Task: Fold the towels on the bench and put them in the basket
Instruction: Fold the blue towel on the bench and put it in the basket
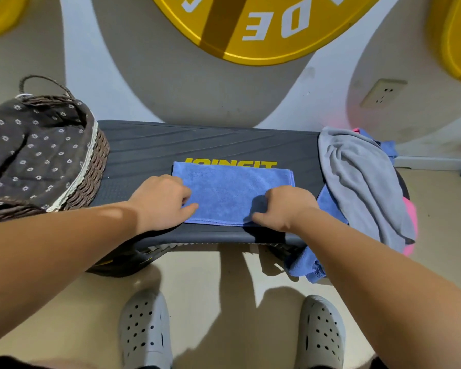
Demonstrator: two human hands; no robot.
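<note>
A blue towel point(232, 186) lies folded flat in the middle of the dark bench point(197, 141). My left hand point(161, 202) rests on its near left corner, fingers curled onto the cloth with the thumb along the edge. My right hand point(284, 206) lies on its near right corner in the same way. Whether either hand pinches the cloth is hidden by the knuckles. A wicker basket point(91, 171) with a dark flowered lining stands on the bench's left end. On the right end lies a heap with a grey towel point(362, 179) on top, plus blue and pink ones.
Another blue towel point(308, 265) hangs off the bench's front right corner toward the floor. A wall with yellow discs rises just behind the bench, with a socket point(382, 93) at the right. My feet in grey clogs point(144, 328) stand on the floor before the bench.
</note>
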